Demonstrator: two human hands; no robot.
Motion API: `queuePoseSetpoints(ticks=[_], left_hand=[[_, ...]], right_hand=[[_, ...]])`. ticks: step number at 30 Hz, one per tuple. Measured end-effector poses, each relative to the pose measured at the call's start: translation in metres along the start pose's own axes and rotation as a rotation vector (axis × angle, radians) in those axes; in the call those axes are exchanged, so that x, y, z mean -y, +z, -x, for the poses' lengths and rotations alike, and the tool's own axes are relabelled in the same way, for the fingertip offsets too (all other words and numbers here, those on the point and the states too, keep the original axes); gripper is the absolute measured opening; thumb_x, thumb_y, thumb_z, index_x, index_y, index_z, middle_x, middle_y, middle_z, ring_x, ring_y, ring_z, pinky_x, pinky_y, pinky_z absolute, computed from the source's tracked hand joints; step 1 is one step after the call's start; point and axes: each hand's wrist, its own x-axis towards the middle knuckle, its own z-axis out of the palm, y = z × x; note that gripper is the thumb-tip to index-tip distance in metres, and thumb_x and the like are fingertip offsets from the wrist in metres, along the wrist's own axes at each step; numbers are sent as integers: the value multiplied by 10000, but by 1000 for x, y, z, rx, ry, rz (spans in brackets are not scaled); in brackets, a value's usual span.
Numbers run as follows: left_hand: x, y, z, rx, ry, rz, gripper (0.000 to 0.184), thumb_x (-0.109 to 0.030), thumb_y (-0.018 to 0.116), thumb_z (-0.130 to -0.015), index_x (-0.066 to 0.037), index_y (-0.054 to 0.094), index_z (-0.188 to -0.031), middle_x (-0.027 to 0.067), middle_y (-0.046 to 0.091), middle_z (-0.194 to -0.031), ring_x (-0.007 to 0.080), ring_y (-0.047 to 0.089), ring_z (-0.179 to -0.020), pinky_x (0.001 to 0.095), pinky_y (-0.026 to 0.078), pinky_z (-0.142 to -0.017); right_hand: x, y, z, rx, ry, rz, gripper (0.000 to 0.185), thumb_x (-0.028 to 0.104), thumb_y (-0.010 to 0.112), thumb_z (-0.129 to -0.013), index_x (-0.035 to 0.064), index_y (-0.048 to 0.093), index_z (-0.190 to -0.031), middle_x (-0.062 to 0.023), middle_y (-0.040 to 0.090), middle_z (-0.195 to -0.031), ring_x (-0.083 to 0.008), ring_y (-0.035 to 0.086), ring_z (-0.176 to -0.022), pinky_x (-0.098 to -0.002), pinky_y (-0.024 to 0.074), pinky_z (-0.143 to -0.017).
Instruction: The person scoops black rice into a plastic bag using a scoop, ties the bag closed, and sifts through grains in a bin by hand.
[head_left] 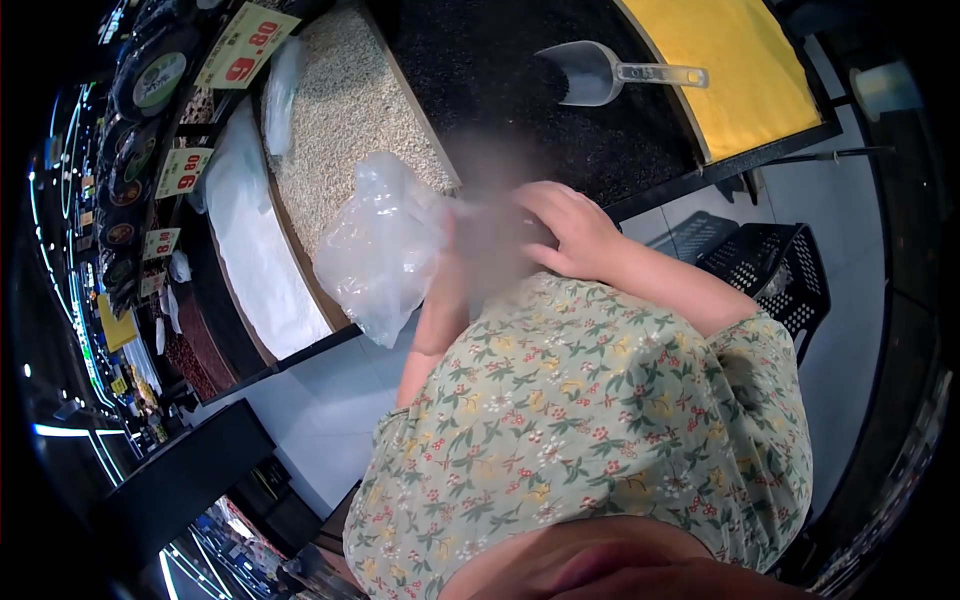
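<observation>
While a crumpled clear plastic bag [380, 255] is seen against the left hand [452, 265], over the front edge of a wooden-sided bin of beige grain [335, 100], that hand's grip can't be told: fingers hidden by bag and blur. Right of the bag, the right hand [572, 230] is held with fingers half-curled, thumb parted; whether anything is gripped can't be told (blurred). Up and right of the bag, a transparent long-handled plastic scoop [618, 75] is rested on black grain [470, 60], handle over bright-yellow material [745, 100]. Well right of the bag, a black perforated plastic basket [765, 262] is seen.
</observation>
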Motion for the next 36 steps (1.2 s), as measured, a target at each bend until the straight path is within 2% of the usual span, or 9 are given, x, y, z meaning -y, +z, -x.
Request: queuePoseSetpoints(ticks=[4, 12, 18, 20, 23, 27, 29, 33, 36], left_hand=[[-7, 13, 4, -203, 112, -226, 364, -369, 421, -985, -31, 515, -1080, 93, 566, -1021, 197, 537, -982, 347, 412, -922], [-4, -7, 2, 63, 289, -154, 348, -319, 357, -1002, -28, 536, -1065, 89, 565, -1037, 190, 529, -1009, 343, 395, -925], [15, -11, 5, 52, 186, -73, 273, -199, 472, -949, -23, 531, -1149, 127, 549, -1134, 205, 491, -1120, 346, 380, -954], [9, -9, 10, 68, 201, -80, 279, -191, 493, -936, -25, 527, -1158, 125, 550, -1138, 204, 500, -1107, 346, 389, -944], [-10, -1, 28, 162, 300, -259, 296, -179, 524, -916, -27, 520, -1170, 121, 553, -1144, 202, 513, -1087, 347, 403, -929], [-25, 14, 48, 339, 494, -636, 330, -164, 566, -889, -31, 512, -1186, 116, 556, -1151, 200, 530, -1061, 347, 422, -908], [-26, 20, 50, 406, 569, -807, 351, -156, 587, -876, -32, 507, -1195, 114, 558, -1155, 199, 539, -1048, 347, 431, -898], [-33, 16, 54, 402, 624, -907, 399, -141, 629, -849, -36, 499, -1211, 109, 561, -1163, 197, 556, -1022, 348, 449, -878], [-37, 11, 59, 394, 643, -933, 439, -129, 660, -829, -38, 492, -1223, 106, 564, -1169, 195, 569, -1003, 348, 463, -862]], right_hand=[[-1, -2, 6, 4, -37, 98, 747, 288, 751, -673, 13, 438, -1293, -190, 487, -1284, -362, 457, -1207, -449, 388, -993], [15, 3, -6, 220, -1, 197, 876, 335, 724, -681, 15, 315, -1385, -177, 359, -1416, -318, 366, -1302, -422, 325, -1057], [26, 13, -19, 179, -25, 24, 861, 349, 740, -653, 59, 363, -1370, -144, 393, -1395, -299, 398, -1271, -397, 357, -1029], [55, -7, -42, 490, -119, 152, 654, 351, 711, -658, 202, 512, -1263, -56, 489, -1297, -305, 473, -1148, -402, 392, -964], [2, 56, -31, -42, -456, -1, 592, 347, 660, -743, 157, 507, -1282, -61, 537, -1295, -274, 418, -1268, -359, 346, -1031], [7, 53, -49, -28, -847, 269, 492, 297, 656, -802, 65, 565, -1226, -59, 589, -1224, -244, 462, -1227, -341, 366, -1005], [5, 66, -53, 348, -496, -300, 310, 279, 679, -780, 109, 649, -1038, -46, 635, -1085, -229, 560, -1038, -345, 406, -930], [36, 50, -55, 516, -448, -841, 366, 253, 748, -701, 109, 610, -1009, -47, 631, -975, -193, 594, -880, -325, 459, -801], [85, 15, -53, 428, -131, -650, 415, 212, 752, -681, 101, 580, -1043, -61, 618, -980, -196, 597, -900, -326, 470, -771]])
